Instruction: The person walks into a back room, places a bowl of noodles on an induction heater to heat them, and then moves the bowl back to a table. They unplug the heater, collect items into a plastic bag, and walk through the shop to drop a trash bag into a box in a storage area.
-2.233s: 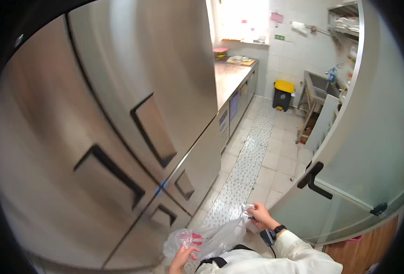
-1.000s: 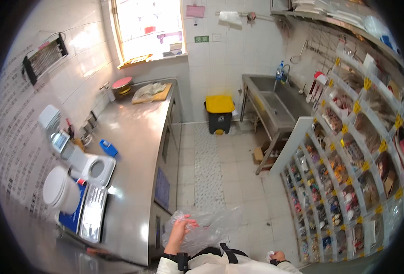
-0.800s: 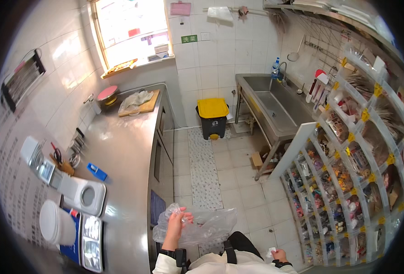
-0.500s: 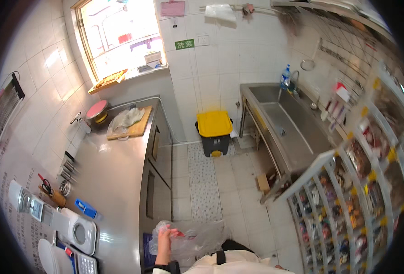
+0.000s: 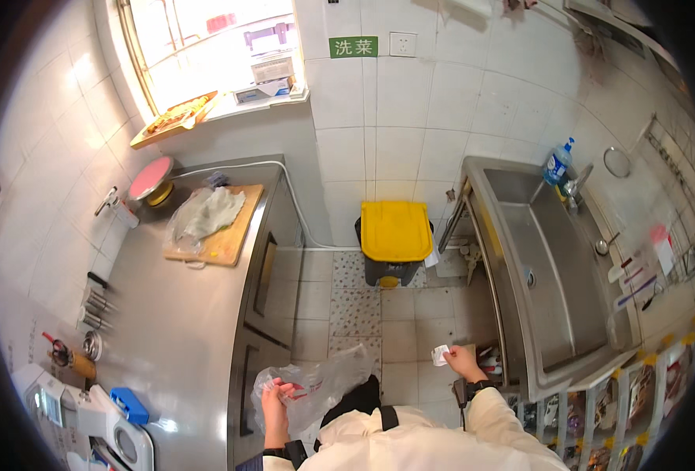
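A clear plastic bag (image 5: 328, 373) with red markings hangs from my left hand (image 5: 277, 396), whose fingers are closed on it beside the steel counter's front. The bag spreads to the right over the floor and in front of my leg. Out to the right, my right hand (image 5: 465, 364) pinches a small white paper slip (image 5: 440, 355), near the legs of the sink. Ahead of both hands stands a dark trash bin (image 5: 377, 272) with its yellow lid (image 5: 397, 230) down.
Along the left runs a steel counter (image 5: 178, 302) carrying a cutting board (image 5: 237, 239) with a plastic-wrapped pale thing, a cake turntable (image 5: 151, 177) and a scale (image 5: 124, 439). A steel sink (image 5: 512, 275) lines the right side, with a shelf of packets (image 5: 638, 400) nearer me.
The view has moved closer to the bin and sink. My right hand has come into view with the white paper slip. My left hand still holds the bag.
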`<state>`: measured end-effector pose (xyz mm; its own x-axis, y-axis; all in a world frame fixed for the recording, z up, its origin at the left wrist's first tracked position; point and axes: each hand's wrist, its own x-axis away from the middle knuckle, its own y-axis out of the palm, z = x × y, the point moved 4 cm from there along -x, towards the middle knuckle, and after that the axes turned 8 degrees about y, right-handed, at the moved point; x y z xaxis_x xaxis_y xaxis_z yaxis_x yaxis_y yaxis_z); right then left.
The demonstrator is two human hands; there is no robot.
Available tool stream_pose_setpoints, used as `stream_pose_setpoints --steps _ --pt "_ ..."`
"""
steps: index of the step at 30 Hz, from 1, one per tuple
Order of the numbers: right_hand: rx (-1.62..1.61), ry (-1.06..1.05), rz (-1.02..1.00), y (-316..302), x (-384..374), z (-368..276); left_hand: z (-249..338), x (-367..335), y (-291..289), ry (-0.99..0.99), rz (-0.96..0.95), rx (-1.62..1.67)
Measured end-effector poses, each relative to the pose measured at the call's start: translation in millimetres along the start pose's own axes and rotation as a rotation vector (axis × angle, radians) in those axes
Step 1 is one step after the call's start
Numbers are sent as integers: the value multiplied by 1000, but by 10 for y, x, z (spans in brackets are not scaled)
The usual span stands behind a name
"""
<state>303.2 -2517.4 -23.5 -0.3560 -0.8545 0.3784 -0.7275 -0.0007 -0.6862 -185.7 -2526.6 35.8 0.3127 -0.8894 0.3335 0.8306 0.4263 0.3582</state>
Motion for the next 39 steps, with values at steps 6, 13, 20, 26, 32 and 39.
stream_pose_setpoints --steps 6,13,20,26,32,39 --pt "274 68 -148 78 -572 283 279 -1245 1139 55 -84 -42" --pt "106 398 -353 41 -1450 385 571 -1897 1853 71 -7 -10" --pt "523 58 -406 -2 -3217 -552 321 -1992 1922 175 370 -81" --pt "279 -251 -575 233 -4246 -1534 130 -1634 2178 178 643 -104" --pt "361 128 -567 384 -5055 -1386 125 -1388 2538 199 757 -114" --pt "834 -503 -726 618 -4586 -1793 54 -537 2352 289 1017 18"
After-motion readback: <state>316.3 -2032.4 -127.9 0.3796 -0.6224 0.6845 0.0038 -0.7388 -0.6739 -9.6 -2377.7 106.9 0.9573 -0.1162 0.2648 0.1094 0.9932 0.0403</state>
